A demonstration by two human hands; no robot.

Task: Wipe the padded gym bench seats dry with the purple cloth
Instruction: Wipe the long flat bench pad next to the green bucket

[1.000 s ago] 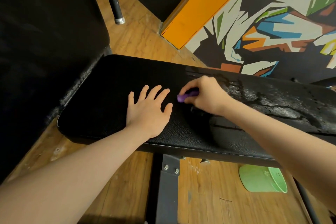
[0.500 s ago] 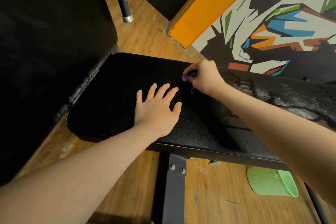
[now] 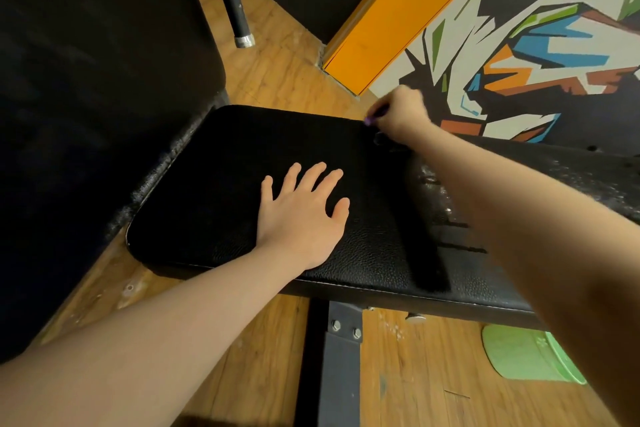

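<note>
I see my left hand (image 3: 304, 215) lying flat with fingers spread on the black padded bench seat (image 3: 214, 184). My right hand (image 3: 401, 113), at the seat's far edge, grips the purple cloth (image 3: 370, 119), only a sliver showing. Wet patches (image 3: 588, 180) glisten on the right.

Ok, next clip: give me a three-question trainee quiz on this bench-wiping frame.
1. True or false: the left hand lies flat with spread fingers on the bench pad.
2. Which hand holds the purple cloth? A) left B) right C) neither
3. Fill in: the wet patches that show on the pad lie to the ______ of the right arm, the person's own side.

Key
1. True.
2. B: the right hand grips it at the pad's far edge; only a sliver of cloth shows.
3. Right.
</note>
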